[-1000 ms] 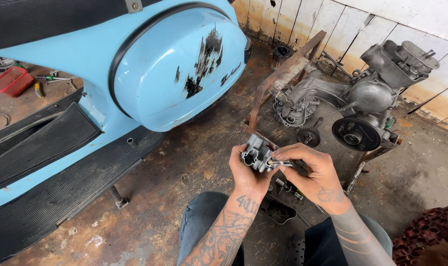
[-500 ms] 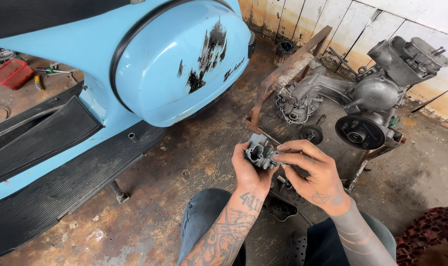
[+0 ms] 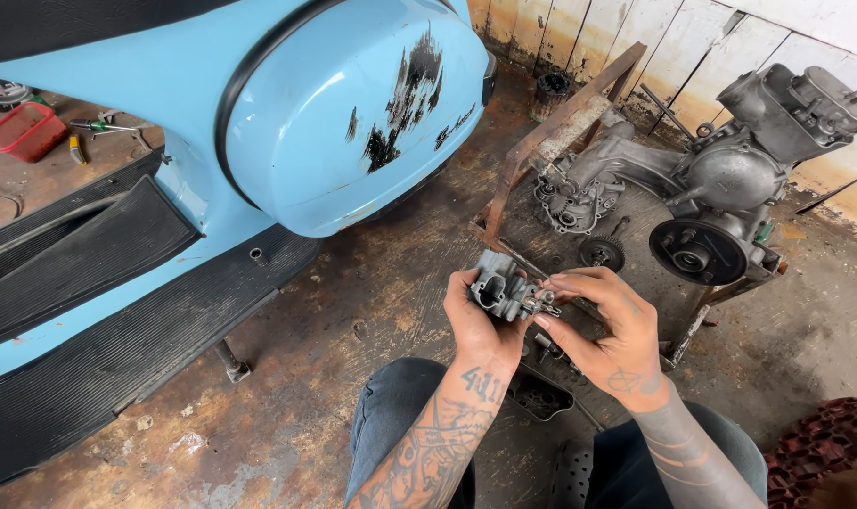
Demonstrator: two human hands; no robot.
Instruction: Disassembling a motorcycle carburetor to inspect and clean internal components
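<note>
A light-blue scooter body [image 3: 259, 141] is filling the floor's left side, with a grey engine block [image 3: 720, 179] sitting near the far right wall. Between the knees, the left hand [image 3: 480, 325] is clamping a small metal carburettor [image 3: 506, 290], likely rigid, fairly heavy and greasy, best gripped around its body. The right hand [image 3: 603, 325] is pinching its right end.

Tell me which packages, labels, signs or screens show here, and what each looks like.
No packages, signs or screens.
Badge on the blue scooter side panel: small dark script mark, right of the chipped black patches, too small to make out.
Red plastic basket: far left on the floor, rectangular, unlabelled.
</note>
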